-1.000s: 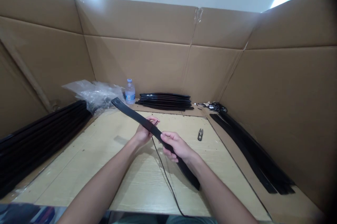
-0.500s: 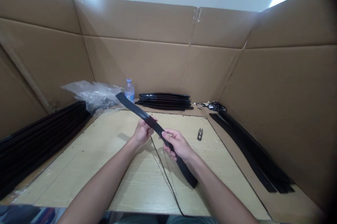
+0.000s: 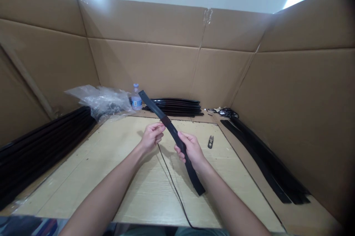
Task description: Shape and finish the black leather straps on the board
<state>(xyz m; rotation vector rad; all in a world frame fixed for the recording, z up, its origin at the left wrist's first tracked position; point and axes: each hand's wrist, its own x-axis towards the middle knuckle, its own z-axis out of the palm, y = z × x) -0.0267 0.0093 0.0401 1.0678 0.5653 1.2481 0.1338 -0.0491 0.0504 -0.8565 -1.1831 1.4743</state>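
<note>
Cardboard walls: corrugated brown panels, creased and taped, enclosing the station on the left, far and right sides. Worktop: pale wood-grain board, flat, flecked with small dark scraps. Left stack of black strips: long, glossy, laid along the left wall. Right group of black strips: similar, flat along the right wall. Far stack of strips: shorter, slightly bowed, against the far wall. Clear plastic wrapping: crumpled film, far left. Black strip in hand: long, flat, matte, gently curved, held above the worktop's middle, its far end raised toward the bottle, its near end low. Right hand: closed round the strip's middle. Left hand: fingertips pinched beside the strip, apparently on a thin black cord trailing toward the near edge. Judged step: fitting or handling the cord at the strip; fine fingertip control seems required. Water bottle: small, clear plastic, upright. Thread snips: small metal tool, lying right of the hands.
</note>
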